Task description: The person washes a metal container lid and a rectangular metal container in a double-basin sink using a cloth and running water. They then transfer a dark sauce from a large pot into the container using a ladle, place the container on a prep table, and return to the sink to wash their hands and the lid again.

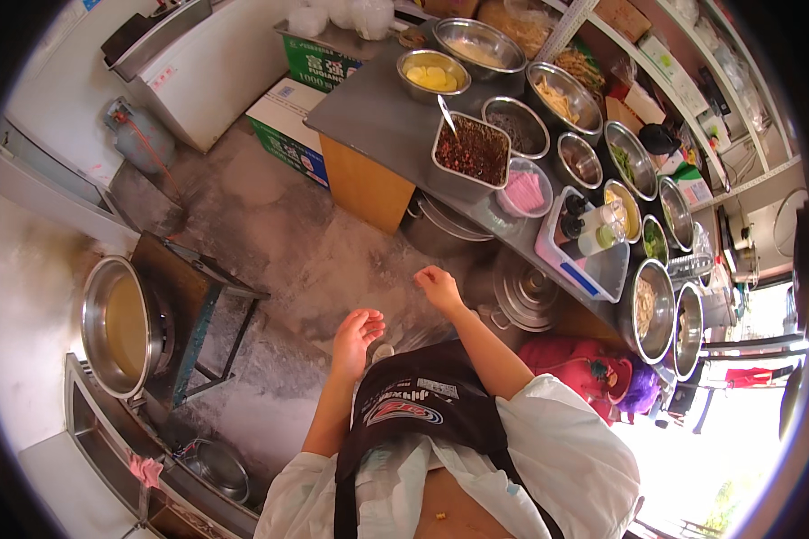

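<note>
My left hand (358,340) hangs in the air over the floor, fingers loosely bent and slightly apart, holding nothing. To its right, my right hand (439,290) is raised with curled fingers; its inner side is hidden, and no object shows in it. A lidded metal pot (526,290) stands on the floor beside my right forearm. Beyond my right hand runs a grey-topped table (371,111). On its near edge sit a square metal pan of dark red chili sauce (472,151) with a spoon, a tub of pink strips (527,192) and a plastic bin (603,269) with squeeze bottles.
Several metal bowls of ingredients, including yellow slices (431,77), line the table. At left, a large basin of liquid (125,327) rests by a metal stand (205,337). A gas cylinder (141,138) and its hose lie farther back. Green-and-white cartons (286,121) stand at the table's end.
</note>
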`<state>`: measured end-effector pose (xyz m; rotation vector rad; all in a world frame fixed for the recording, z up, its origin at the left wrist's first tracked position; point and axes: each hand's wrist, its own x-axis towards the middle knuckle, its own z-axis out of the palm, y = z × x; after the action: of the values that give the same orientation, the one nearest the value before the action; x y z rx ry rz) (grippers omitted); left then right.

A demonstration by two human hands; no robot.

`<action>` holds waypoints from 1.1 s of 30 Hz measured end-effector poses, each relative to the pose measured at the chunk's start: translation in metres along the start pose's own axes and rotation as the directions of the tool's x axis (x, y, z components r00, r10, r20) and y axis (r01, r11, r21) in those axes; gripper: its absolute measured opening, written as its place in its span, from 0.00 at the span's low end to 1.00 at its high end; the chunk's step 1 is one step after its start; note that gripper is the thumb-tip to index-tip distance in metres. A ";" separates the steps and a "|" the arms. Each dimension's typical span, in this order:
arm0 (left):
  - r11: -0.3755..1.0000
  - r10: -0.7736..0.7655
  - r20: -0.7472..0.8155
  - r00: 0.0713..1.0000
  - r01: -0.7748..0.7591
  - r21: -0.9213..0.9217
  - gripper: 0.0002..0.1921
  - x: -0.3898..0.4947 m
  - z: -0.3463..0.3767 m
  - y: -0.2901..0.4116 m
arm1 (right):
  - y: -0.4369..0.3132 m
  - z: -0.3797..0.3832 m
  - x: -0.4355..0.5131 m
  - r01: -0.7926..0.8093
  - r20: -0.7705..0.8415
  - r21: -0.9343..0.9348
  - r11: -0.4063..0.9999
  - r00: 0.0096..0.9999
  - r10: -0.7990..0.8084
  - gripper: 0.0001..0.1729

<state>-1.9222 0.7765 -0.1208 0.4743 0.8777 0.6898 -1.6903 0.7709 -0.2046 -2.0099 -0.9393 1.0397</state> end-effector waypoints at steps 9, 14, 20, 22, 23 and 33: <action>0.859 0.171 0.026 0.985 -0.136 -0.494 0.19 0.016 0.058 0.035 | -0.024 -0.029 0.035 -0.222 0.372 0.358 0.907 0.925 0.079 0.11; 0.557 0.461 -0.094 0.882 -0.370 -0.744 0.22 -0.031 0.054 0.046 | -0.064 0.040 0.046 -0.265 0.663 0.186 0.946 0.745 0.078 0.12; 0.255 0.602 -0.477 0.641 -0.720 -0.646 0.21 -0.150 -0.002 0.037 | -0.134 0.150 -0.043 -0.109 0.904 0.034 0.993 0.427 0.016 0.12; 0.146 0.591 -0.601 0.538 -0.804 -0.576 0.20 -0.191 -0.029 0.025 | -0.151 0.186 -0.088 -0.002 0.973 -0.005 1.000 0.232 0.005 0.12; 0.087 0.576 -0.655 0.488 -0.834 -0.545 0.20 -0.210 -0.044 0.018 | -0.158 0.204 -0.113 0.049 0.979 -0.081 0.996 0.191 0.071 0.12; -0.186 0.412 -0.908 0.075 -0.969 -0.165 0.12 -0.435 -0.224 -0.045 | -0.202 0.418 -0.422 0.262 0.937 0.009 0.965 -0.339 0.083 0.13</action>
<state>-2.2860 0.4564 -0.0425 -0.2812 0.5154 2.5762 -2.2856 0.6227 -0.0724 -0.4128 -2.0351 2.7522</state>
